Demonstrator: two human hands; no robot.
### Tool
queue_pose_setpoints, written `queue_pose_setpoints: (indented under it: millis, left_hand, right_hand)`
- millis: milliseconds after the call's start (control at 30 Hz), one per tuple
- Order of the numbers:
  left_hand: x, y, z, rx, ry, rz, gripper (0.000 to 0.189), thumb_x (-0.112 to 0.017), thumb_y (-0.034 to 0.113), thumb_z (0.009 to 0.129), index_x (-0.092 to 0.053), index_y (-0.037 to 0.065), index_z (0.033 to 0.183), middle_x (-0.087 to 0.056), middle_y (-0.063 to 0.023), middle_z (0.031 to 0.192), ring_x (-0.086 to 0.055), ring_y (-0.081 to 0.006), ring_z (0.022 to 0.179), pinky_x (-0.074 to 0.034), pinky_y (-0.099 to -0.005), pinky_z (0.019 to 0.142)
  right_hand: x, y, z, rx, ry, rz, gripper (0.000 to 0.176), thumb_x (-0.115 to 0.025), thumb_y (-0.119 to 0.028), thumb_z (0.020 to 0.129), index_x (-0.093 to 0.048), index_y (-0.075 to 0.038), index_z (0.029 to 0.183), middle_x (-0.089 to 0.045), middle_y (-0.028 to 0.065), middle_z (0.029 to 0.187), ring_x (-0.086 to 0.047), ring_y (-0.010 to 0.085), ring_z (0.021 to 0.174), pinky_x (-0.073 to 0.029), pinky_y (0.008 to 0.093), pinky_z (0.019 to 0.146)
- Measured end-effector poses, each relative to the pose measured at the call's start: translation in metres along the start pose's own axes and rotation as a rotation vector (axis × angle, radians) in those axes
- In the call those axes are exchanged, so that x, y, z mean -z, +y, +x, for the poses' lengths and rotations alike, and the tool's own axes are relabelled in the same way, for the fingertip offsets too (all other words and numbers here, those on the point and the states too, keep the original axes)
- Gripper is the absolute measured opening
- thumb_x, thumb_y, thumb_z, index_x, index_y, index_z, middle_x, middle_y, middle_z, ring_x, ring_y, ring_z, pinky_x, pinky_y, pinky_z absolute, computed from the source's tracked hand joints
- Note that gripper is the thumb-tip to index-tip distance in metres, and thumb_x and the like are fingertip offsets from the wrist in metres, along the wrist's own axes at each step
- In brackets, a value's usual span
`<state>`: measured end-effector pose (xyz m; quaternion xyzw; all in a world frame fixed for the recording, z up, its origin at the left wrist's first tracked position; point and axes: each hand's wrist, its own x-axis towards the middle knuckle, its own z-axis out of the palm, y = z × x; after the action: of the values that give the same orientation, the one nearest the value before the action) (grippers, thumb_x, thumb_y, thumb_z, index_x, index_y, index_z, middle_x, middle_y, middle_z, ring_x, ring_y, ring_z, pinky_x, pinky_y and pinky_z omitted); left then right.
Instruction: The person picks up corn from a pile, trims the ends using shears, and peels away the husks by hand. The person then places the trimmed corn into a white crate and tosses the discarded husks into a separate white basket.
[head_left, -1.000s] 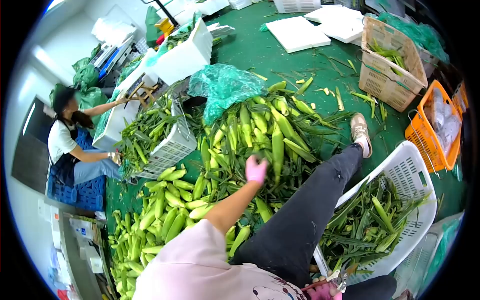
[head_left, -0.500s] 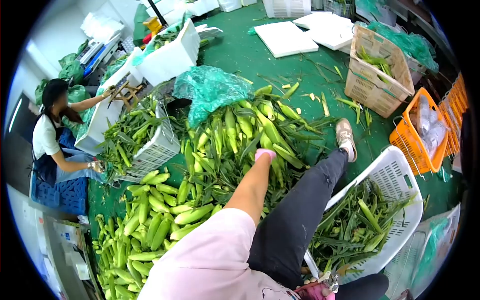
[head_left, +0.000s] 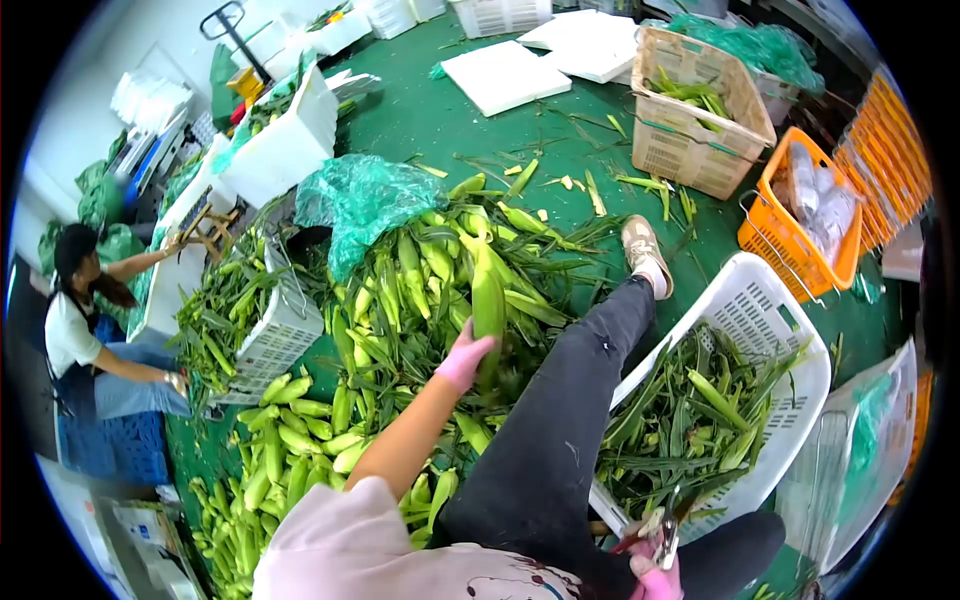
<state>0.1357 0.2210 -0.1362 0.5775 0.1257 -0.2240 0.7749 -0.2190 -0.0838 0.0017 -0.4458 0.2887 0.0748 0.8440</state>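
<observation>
My left hand [head_left: 465,360], in a pink glove, is closed around an ear of corn [head_left: 488,295] in its green husk. The ear stands nearly upright over a heap of unhusked, leafy corn [head_left: 410,275]. Low at the right, my right hand [head_left: 657,582], also pink-gloved, grips pruning shears [head_left: 660,538] with a metal head and what look like red handles. The shears are beside the near rim of a white basket [head_left: 765,300] that holds leaves and husks [head_left: 690,425]. Trimmed green ears [head_left: 290,440] lie piled to the left of my arm.
Green plastic film [head_left: 365,205] lies across the back of the heap. At left, a co-worker [head_left: 80,320] sits beside a white crate of leaves [head_left: 285,325]. A beige crate [head_left: 690,150] and an orange basket [head_left: 790,250] stand at right. White foam boards [head_left: 500,78] lie behind.
My left hand has come back from the heap with an ear of corn raised in it. My right hand and the shears show more fully. The whole view has shifted.
</observation>
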Motion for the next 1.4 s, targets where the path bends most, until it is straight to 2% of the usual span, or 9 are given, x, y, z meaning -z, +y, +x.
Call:
queue_pose_setpoints:
  millis: [500,667,767,833,967,1100,1133,1333,1400]
  left_hand:
    - [-0.2,0.053,-0.189,-0.778,-0.565,1.464,0.081,-0.084,0.018,0.068,-0.052,0.011,0.142,-0.067,-0.0152,0.111,-0.068,-0.0361,0.094,-0.057,-0.0402,0.08]
    - [-0.215,0.039,-0.156,-0.458,-1.057,1.079,0.097,-0.083,0.014,0.071,-0.034,0.007,0.154,-0.066,-0.0184,0.116,-0.068,-0.0306,0.105,-0.054,-0.0364,0.088]
    - [-0.221,0.018,-0.166,0.343,-1.096,0.366,0.115,-0.085,0.026,0.073,-0.012,0.009,0.16,-0.065,-0.015,0.1,-0.066,-0.027,0.081,-0.056,-0.0363,0.063]
    - [-0.234,-0.003,-0.174,0.39,-1.177,-0.004,0.119,-0.084,0.044,0.075,-0.007,0.018,0.162,-0.063,-0.0115,0.087,-0.059,-0.0214,0.058,-0.047,-0.0308,0.047]
    - [-0.263,0.003,-0.158,-0.197,-0.879,-0.008,0.092,-0.064,0.057,0.089,-0.023,0.004,0.152,-0.058,-0.0081,0.074,-0.057,-0.0219,0.057,-0.053,-0.0355,0.058]
    - [-0.247,0.034,-0.111,-0.628,-0.646,0.643,0.057,-0.079,0.013,0.081,-0.047,0.0,0.127,-0.064,-0.0137,0.114,-0.063,-0.0306,0.109,-0.049,-0.042,0.1]
    - [-0.249,0.043,-0.106,-1.144,-0.691,1.044,0.052,-0.079,0.005,0.076,-0.054,0.002,0.121,-0.06,-0.0153,0.126,-0.058,-0.0335,0.119,-0.048,-0.0418,0.101]
    - [-0.271,0.011,-0.149,-1.542,-0.986,1.236,0.045,-0.078,0.018,0.069,-0.066,0.031,0.11,-0.059,-0.0071,0.134,-0.051,-0.0319,0.129,-0.022,-0.0563,0.117]
    - [-0.274,-0.004,-0.18,-1.275,-0.804,1.209,0.05,-0.076,0.012,0.073,-0.065,0.024,0.12,-0.051,-0.0134,0.142,-0.048,-0.0347,0.131,-0.028,-0.0516,0.117]
  right_hand:
    - [0.024,-0.084,0.022,0.341,0.025,-1.056,0.076,-0.077,-0.029,0.071,-0.048,0.0,0.135,-0.061,0.0238,0.114,-0.06,0.0401,0.107,-0.05,0.0434,0.096]
    - [0.052,-0.067,-0.002,0.196,0.028,-0.877,0.046,-0.073,-0.022,0.076,-0.057,0.0,0.113,-0.065,0.0087,0.081,-0.066,0.0226,0.073,-0.054,0.0357,0.071]
    - [0.051,-0.058,-0.023,0.062,-0.294,0.163,0.041,-0.075,-0.024,0.084,-0.056,0.0,0.112,-0.063,0.0071,0.08,-0.063,0.0221,0.07,-0.053,0.0319,0.066]
    - [0.023,-0.046,-0.022,0.228,-0.326,0.612,0.05,-0.073,-0.032,0.087,-0.052,0.001,0.118,-0.049,0.0006,0.072,-0.05,0.0166,0.062,-0.048,0.0334,0.064]
    - [0.031,-0.032,0.006,0.332,0.063,1.035,0.023,-0.065,-0.028,0.09,-0.058,-0.006,0.092,-0.054,0.0029,0.081,-0.057,0.0248,0.079,-0.051,0.0448,0.077]
    - [0.067,0.013,0.009,0.153,-0.013,0.91,0.007,-0.06,-0.015,0.085,-0.06,-0.008,0.083,-0.066,0.0125,0.094,-0.065,0.0345,0.086,-0.052,0.0547,0.088]
    - [0.059,0.014,0.006,0.064,-0.08,0.882,0.006,-0.059,-0.01,0.084,-0.06,-0.007,0.09,-0.065,0.0137,0.096,-0.065,0.0344,0.087,-0.053,0.0541,0.086]
    - [0.012,-0.021,-0.013,0.084,-0.101,0.592,0.048,-0.069,-0.024,0.093,-0.049,-0.004,0.132,-0.063,0.0098,0.12,-0.063,0.0225,0.106,-0.054,0.0403,0.091]
    - [0.005,-0.035,-0.024,0.066,-0.007,0.356,0.056,-0.074,-0.019,0.089,-0.046,-0.003,0.135,-0.061,0.0085,0.123,-0.06,0.0183,0.107,-0.05,0.0337,0.095]
